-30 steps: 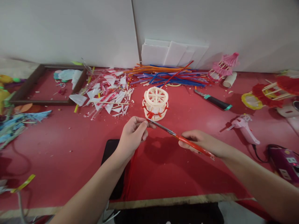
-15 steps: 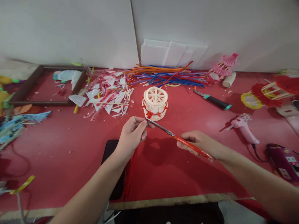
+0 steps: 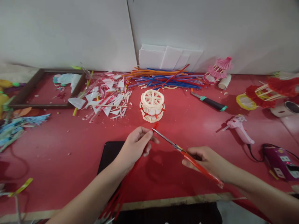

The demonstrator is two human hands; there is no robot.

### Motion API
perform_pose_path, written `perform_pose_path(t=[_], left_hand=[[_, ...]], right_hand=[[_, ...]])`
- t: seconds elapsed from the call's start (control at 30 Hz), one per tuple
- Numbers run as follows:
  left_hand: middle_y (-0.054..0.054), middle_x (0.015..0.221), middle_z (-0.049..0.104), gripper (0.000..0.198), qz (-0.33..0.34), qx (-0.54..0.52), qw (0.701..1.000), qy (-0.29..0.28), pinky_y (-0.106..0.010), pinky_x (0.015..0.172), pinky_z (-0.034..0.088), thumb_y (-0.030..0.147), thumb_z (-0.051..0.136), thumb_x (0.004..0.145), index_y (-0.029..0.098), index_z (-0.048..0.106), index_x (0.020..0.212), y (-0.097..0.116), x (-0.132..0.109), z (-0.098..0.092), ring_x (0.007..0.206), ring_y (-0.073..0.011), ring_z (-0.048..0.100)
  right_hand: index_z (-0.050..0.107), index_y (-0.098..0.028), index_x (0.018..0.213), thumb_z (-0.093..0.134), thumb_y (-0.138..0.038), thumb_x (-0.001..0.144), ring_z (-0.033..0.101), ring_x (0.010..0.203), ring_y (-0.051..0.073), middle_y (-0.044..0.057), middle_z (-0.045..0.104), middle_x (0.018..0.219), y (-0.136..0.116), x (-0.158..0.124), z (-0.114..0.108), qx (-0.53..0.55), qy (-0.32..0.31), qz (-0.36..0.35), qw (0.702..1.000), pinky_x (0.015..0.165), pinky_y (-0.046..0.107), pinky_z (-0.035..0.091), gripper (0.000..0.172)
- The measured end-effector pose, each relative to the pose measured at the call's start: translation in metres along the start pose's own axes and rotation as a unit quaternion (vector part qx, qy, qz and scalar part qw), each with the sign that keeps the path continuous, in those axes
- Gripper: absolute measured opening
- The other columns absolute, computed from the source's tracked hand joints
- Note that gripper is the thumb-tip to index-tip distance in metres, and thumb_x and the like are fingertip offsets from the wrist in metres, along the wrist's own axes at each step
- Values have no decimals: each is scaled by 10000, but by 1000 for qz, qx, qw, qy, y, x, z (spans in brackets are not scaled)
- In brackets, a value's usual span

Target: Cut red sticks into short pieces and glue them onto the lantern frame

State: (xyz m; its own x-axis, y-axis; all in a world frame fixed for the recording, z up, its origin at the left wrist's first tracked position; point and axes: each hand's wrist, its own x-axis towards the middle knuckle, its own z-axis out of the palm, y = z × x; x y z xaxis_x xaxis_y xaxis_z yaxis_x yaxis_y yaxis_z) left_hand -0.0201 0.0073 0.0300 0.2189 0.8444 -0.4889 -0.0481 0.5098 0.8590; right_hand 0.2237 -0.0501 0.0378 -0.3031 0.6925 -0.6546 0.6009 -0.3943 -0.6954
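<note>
In the head view: pinches red strips (image 3: 156, 125) in the left hand (image 3: 137, 145), thumb against fingers; grasps red-handled scissors (image 3: 201, 167) in the right hand (image 3: 207, 159), pointing blades at the strips, just in front of the pale round frame (image 3: 153, 98) on the red table (image 3: 80, 161).

Left hand (image 3: 137, 144) pinching; right hand (image 3: 211, 159) curled; forearms (image 3: 98, 189) angled inward.

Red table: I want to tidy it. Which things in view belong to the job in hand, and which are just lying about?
Belong to the job:
- scissors, in the right hand
- red strips, in the left hand
- cream model, probably

Seemingly lying about:
- knife
- frame
- scraps
- pink model
</note>
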Motion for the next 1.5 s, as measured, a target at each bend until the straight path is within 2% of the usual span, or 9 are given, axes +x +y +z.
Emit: perform_pose_path(t=[0.17,0.33,0.47,0.73,0.93,1.13,1.3,1.5], left_hand=[[36,585,609,203,-69,-20,997,-26,-148,371,222,330,591,839,197,458,763,-20,3,15,374,-26,303],[62,545,557,183,-81,-15,995,-51,-145,372,188,291,593,826,204,451,751,-35,6,26,364,-22,273],[59,554,566,165,-80,-12,995,-62,-152,372,190,288,575,833,208,450,762,-39,5,31,362,-24,279],[58,543,567,150,-79,5,995,-66,-158,371,190,264,549,832,216,432,753,-41,3,34,364,-34,282],[55,555,576,138,-92,26,994,-54,-154,370,195,247,521,860,215,424,767,-39,3,34,366,-32,283],[49,555,577,133,-103,28,993,-50,-151,372,182,219,489,869,209,420,756,-33,3,35,371,-31,281],[44,553,577,130,-107,22,993,-45,-147,373,200,214,486,878,201,434,760,-29,3,35,381,-30,293],[36,566,589,128,-112,-2,992,-50,-141,363,206,205,481,877,195,441,755,-27,1,34,374,-26,288]], right_hand=[[399,-209,692,565,-644,832,271,618,109,-44,314,679,23,-10,5,-46,1,15,999,544,250,237,487],[424,-210,722,517,-662,858,344,665,132,-24,384,720,25,-22,5,1,-35,25,999,593,252,315,481],[432,-210,728,455,-675,885,350,674,140,-15,394,725,25,-26,4,6,-33,14,999,608,257,332,491],[320,-215,685,428,-714,880,260,598,106,-41,275,662,27,-22,1,-25,-60,26,998,517,242,250,546],[316,-217,659,516,-657,865,242,539,90,-53,260,601,27,-15,1,-21,-66,45,997,460,242,198,525],[356,-207,636,560,-610,856,245,564,95,-47,267,615,25,-13,-1,-49,-55,29,997,479,241,210,503],[301,-215,621,528,-656,849,232,552,88,-54,231,604,30,-11,2,-49,-36,22,998,475,236,197,546],[334,-210,612,460,-732,839,242,555,87,-56,269,586,20,-11,-3,-71,-58,6,996,505,240,245,583]])
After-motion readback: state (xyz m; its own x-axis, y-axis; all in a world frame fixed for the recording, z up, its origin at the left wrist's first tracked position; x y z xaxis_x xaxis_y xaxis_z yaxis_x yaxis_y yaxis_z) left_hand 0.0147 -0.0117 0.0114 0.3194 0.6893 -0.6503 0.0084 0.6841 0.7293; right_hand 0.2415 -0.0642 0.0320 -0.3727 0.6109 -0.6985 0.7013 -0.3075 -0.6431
